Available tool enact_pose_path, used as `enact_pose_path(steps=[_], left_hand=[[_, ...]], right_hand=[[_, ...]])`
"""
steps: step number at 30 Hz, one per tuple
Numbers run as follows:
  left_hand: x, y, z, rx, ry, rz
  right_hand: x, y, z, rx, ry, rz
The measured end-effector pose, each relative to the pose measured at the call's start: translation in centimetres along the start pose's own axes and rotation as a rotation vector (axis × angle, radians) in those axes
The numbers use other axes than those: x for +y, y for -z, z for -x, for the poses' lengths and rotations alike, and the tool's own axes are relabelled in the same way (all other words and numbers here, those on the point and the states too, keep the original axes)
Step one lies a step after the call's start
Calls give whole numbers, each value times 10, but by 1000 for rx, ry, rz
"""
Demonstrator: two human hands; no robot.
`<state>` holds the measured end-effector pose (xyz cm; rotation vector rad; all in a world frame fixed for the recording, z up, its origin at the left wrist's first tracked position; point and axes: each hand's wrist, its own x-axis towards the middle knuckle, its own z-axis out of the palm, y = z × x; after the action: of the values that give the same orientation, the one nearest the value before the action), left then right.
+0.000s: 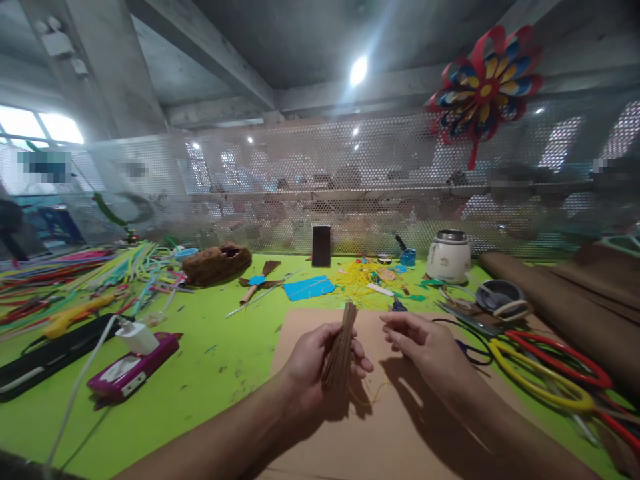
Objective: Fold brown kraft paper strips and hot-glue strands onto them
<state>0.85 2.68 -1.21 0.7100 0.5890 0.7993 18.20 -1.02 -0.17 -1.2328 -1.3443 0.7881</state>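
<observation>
My left hand (317, 357) is wrapped around a bundle of thin brown strips (343, 350). The bundle is narrow at the top and fans out toward its lower end. A thin yellow thread (373, 400) shows below the bundle, over a tan board (305, 333); where its ends lead I cannot tell. To the right of the bundle and apart from it, my right hand (425, 340) has its thumb and fingers drawn together in a pinch. Whatever those fingertips hold, if anything, is too small to make out.
Several scissors with red (560, 360) and yellow handles (540, 383) lie at right, near a mug-like jar (450, 257). Blue sheet (309, 288), yellow scraps (367, 277), a phone (321, 247) and a small brown broom-like piece (257, 281) lie ahead. Left: power strip (133, 373), glue gun (77, 315).
</observation>
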Motion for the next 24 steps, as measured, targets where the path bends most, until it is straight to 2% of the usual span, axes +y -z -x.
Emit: enact_pose_path(steps=[4, 7, 9, 13, 19, 24], left_hand=[[-4, 1, 0, -12, 12, -66], [-7, 1, 1, -32, 15, -86], [-8, 0, 1, -44, 21, -69], [-8, -3, 0, -62, 49, -19], [-2, -4, 0, -45, 191, 39], [-2, -1, -1, 21, 217, 8]], right_hand=[[1, -1, 4, -21, 296, 238], [0, -5, 12, -113, 513, 357], [1, -7, 16, -176, 608, 412], [3, -10, 17, -217, 668, 505], [5, -11, 17, -220, 662, 561], [4, -11, 21, -149, 697, 574]])
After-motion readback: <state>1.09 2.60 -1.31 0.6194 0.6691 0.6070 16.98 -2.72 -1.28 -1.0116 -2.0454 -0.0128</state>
